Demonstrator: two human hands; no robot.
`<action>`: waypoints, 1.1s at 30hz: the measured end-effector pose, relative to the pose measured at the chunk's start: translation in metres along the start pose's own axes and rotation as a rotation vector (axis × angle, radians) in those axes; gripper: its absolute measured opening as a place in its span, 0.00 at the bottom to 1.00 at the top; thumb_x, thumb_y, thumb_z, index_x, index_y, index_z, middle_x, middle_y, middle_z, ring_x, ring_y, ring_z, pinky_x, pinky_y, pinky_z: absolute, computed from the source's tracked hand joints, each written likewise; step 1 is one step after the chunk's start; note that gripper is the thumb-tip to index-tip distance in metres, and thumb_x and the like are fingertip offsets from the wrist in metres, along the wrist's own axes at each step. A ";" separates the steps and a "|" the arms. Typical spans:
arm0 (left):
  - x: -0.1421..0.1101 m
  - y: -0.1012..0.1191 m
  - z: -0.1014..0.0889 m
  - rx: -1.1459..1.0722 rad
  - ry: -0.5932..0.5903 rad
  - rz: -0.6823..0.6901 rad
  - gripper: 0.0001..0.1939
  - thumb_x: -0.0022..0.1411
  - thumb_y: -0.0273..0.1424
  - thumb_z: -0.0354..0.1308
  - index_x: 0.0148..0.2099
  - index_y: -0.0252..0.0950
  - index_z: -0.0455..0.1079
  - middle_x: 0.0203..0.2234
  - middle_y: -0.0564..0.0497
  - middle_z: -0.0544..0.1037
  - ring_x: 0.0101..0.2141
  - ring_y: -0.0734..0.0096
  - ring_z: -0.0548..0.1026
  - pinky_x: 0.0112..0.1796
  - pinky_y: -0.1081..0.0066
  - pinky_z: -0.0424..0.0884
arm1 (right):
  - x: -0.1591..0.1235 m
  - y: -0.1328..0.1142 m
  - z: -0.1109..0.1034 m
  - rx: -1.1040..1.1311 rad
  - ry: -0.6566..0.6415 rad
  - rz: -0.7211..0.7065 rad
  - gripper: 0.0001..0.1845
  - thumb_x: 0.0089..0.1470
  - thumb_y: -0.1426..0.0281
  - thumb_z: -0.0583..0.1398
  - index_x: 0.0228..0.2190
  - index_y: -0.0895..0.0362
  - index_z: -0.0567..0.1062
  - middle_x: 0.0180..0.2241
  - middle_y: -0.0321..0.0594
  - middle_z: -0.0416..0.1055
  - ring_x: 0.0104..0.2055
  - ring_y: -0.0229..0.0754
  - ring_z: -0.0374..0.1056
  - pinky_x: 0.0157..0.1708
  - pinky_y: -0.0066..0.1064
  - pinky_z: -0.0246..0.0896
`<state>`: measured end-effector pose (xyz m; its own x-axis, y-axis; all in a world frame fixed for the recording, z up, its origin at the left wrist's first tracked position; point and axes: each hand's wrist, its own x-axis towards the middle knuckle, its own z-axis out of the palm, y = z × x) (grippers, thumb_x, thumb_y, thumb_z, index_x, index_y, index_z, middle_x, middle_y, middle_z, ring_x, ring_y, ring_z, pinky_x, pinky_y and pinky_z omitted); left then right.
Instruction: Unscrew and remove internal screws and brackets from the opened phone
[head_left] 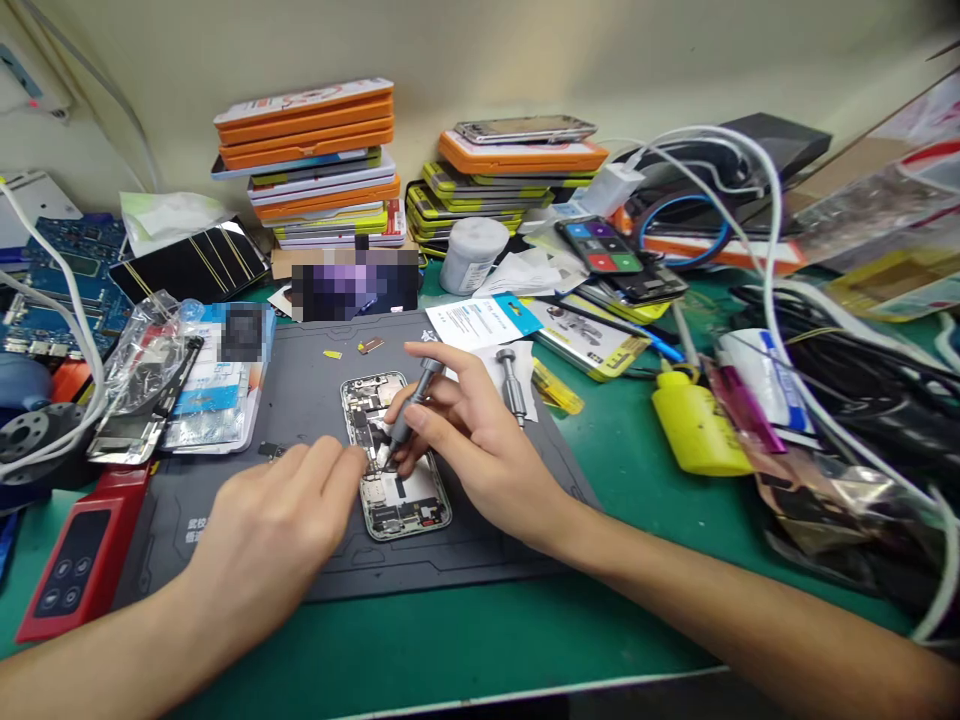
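Bench (480, 640), green, spans most of your view, w/ a dark gray mat (300, 370) on it in front of you. Behind the mat, twd the wall, you've got a tall stack of cases (307, 140), orange, white & yellow-green, plus a lower stack (517, 155) to its right. Black cables (847, 390) bunch up at far right.

Your L hand (277, 515) is at the phone's left edge, fingers curled in; tips are mostly hidden, so can't tell if they're shut or pinching smth. Your R hand (480, 430) is over the phone's upper right, thumb & fingers closed around a screwdriver (409, 418), index up by its cap.

Red device (82, 560) w/ a dark panel lies at the mat's left end. Opened phone (397, 485) lies on the mat btwn your hands, internals exposed. Yellow bottle (701, 425) is on the bench, right of the mat; white tub (472, 255) sits behind the mat, by the lower stack. Your screwdriver is tilted, its lower end down at the phone's internals. 2nd driver (512, 385) lies on white paper, right of the phone. Smallest: brown part (370, 347) & yellow scrap (332, 354), on the mat above the phone.
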<state>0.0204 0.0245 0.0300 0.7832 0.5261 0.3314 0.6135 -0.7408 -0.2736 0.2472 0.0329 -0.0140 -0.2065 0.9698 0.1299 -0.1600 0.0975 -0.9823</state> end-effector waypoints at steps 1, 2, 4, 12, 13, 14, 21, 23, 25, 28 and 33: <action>0.002 -0.008 -0.002 0.029 -0.026 -0.041 0.13 0.75 0.20 0.52 0.44 0.33 0.78 0.30 0.50 0.80 0.26 0.64 0.78 0.25 0.63 0.62 | 0.000 -0.001 0.000 0.000 0.002 0.008 0.24 0.73 0.64 0.59 0.64 0.44 0.59 0.41 0.35 0.73 0.31 0.37 0.77 0.35 0.35 0.83; 0.005 -0.016 -0.003 0.057 -0.035 -0.081 0.13 0.76 0.22 0.52 0.42 0.33 0.78 0.30 0.49 0.80 0.26 0.63 0.78 0.24 0.63 0.61 | 0.001 -0.001 0.001 -0.002 0.002 0.014 0.24 0.73 0.64 0.59 0.64 0.44 0.59 0.41 0.35 0.73 0.31 0.38 0.78 0.35 0.36 0.83; 0.009 -0.032 -0.003 0.076 -0.071 -0.143 0.15 0.79 0.28 0.52 0.41 0.35 0.78 0.30 0.49 0.81 0.27 0.62 0.78 0.23 0.63 0.58 | 0.001 -0.001 0.001 -0.005 0.000 0.019 0.24 0.73 0.64 0.59 0.65 0.44 0.59 0.41 0.35 0.73 0.31 0.38 0.78 0.35 0.37 0.83; 0.015 -0.058 0.015 0.007 -0.312 -0.216 0.16 0.80 0.33 0.53 0.44 0.37 0.81 0.35 0.49 0.84 0.34 0.58 0.82 0.29 0.64 0.62 | 0.000 -0.001 0.001 0.001 -0.008 0.013 0.24 0.72 0.64 0.59 0.64 0.45 0.60 0.41 0.35 0.73 0.31 0.37 0.77 0.35 0.37 0.82; 0.015 -0.057 0.015 0.016 -0.306 -0.213 0.16 0.80 0.33 0.52 0.44 0.38 0.81 0.35 0.49 0.84 0.34 0.58 0.82 0.29 0.64 0.61 | 0.000 -0.001 0.001 0.000 -0.007 0.010 0.23 0.72 0.65 0.59 0.64 0.45 0.60 0.41 0.35 0.73 0.31 0.37 0.77 0.35 0.37 0.82; 0.015 -0.056 0.016 0.028 -0.297 -0.211 0.17 0.81 0.33 0.52 0.44 0.38 0.81 0.35 0.50 0.84 0.34 0.58 0.82 0.28 0.64 0.60 | 0.000 -0.002 0.001 -0.002 -0.006 0.007 0.23 0.72 0.66 0.59 0.64 0.45 0.60 0.41 0.35 0.73 0.32 0.38 0.77 0.35 0.37 0.82; 0.017 -0.061 0.018 0.053 -0.279 -0.227 0.14 0.79 0.33 0.55 0.48 0.40 0.84 0.40 0.49 0.85 0.32 0.61 0.81 0.25 0.64 0.56 | -0.001 0.000 0.000 -0.012 -0.011 -0.010 0.24 0.72 0.68 0.59 0.64 0.44 0.60 0.42 0.35 0.73 0.32 0.37 0.77 0.35 0.36 0.82; 0.017 -0.063 0.019 0.039 -0.286 -0.225 0.14 0.80 0.33 0.55 0.50 0.40 0.84 0.41 0.49 0.85 0.33 0.61 0.81 0.26 0.64 0.56 | -0.001 0.000 0.000 -0.015 -0.009 -0.005 0.24 0.72 0.68 0.59 0.64 0.43 0.60 0.42 0.35 0.73 0.32 0.37 0.77 0.35 0.36 0.82; 0.018 -0.064 0.020 0.032 -0.306 -0.222 0.14 0.80 0.33 0.55 0.53 0.40 0.83 0.41 0.48 0.84 0.34 0.62 0.80 0.27 0.64 0.57 | -0.001 0.000 0.000 -0.016 -0.008 0.002 0.24 0.73 0.67 0.58 0.64 0.43 0.60 0.42 0.35 0.73 0.32 0.37 0.77 0.35 0.35 0.82; 0.019 -0.063 0.021 0.041 -0.354 -0.214 0.14 0.79 0.32 0.56 0.56 0.39 0.82 0.42 0.47 0.83 0.32 0.63 0.78 0.27 0.64 0.57 | -0.001 -0.001 0.000 -0.016 -0.007 0.007 0.23 0.73 0.66 0.59 0.64 0.42 0.60 0.42 0.35 0.74 0.32 0.37 0.78 0.35 0.35 0.82; 0.019 -0.061 0.017 0.054 -0.443 -0.197 0.16 0.76 0.26 0.58 0.60 0.39 0.80 0.46 0.46 0.82 0.33 0.63 0.77 0.27 0.65 0.57 | -0.002 -0.002 0.000 -0.025 0.002 0.008 0.23 0.73 0.67 0.59 0.64 0.42 0.61 0.42 0.34 0.74 0.32 0.37 0.77 0.35 0.34 0.81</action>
<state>-0.0004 0.0874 0.0379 0.6122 0.7901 -0.0312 0.7497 -0.5926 -0.2947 0.2481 0.0309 -0.0122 -0.2058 0.9709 0.1222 -0.1346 0.0956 -0.9863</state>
